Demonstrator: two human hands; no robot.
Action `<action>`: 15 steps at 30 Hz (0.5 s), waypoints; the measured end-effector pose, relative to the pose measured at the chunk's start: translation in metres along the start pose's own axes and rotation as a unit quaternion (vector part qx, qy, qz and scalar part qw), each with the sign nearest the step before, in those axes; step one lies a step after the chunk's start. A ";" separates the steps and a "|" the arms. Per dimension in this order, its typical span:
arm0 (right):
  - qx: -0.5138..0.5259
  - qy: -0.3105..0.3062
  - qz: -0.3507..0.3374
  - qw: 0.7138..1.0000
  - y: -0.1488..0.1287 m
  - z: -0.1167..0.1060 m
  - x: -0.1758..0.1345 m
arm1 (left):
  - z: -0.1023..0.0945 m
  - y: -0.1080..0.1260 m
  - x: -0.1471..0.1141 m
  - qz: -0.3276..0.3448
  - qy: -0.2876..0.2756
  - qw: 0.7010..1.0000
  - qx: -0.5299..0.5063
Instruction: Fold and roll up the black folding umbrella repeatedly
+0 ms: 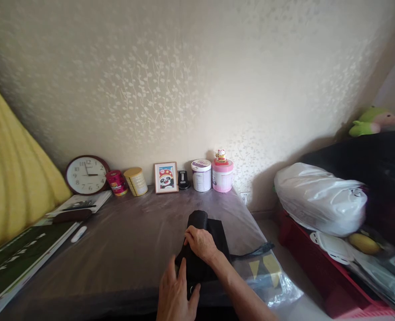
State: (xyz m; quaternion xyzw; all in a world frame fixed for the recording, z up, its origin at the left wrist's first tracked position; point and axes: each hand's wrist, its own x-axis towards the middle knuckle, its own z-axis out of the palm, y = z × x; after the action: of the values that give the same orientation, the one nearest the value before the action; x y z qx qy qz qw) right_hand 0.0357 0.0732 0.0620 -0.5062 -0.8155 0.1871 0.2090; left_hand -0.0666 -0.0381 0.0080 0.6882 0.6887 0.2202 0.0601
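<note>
A black fabric piece (220, 232), folded or rolled in part, lies near the front edge of the table; its exact kind I cannot make out. A dark strap (252, 253) trails from its side to the right. My right hand (200, 243) is closed on the upper part of the fabric, with the fingers curled in. My left hand (177, 290) rests at the fabric's lower left edge, its fingers stretched and thumb spread apart. Close to the left thumb a small shiny ring-like detail (192, 290) shows on the black material. The lower part of the fabric is partly hidden by my hands.
Along the wall on the table (127, 240) stand a clock (87, 175), tins (136, 182), a panda picture frame (166, 177) and round tubs (201, 176). A green book (26, 258) lies left. Right of the table is a red crate (304, 254) with a white plastic bag (320, 198).
</note>
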 end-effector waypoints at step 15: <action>0.003 0.058 -0.195 0.979 0.007 0.001 -0.022 | 0.026 0.016 0.006 0.000 -0.042 0.996 -0.075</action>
State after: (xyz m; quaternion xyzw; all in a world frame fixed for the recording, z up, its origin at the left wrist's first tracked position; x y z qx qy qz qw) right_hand 0.0490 0.0563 0.0537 -0.3470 -0.8844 0.1151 0.2902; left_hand -0.0424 -0.0271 -0.0075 0.6906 0.6668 0.2421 0.1410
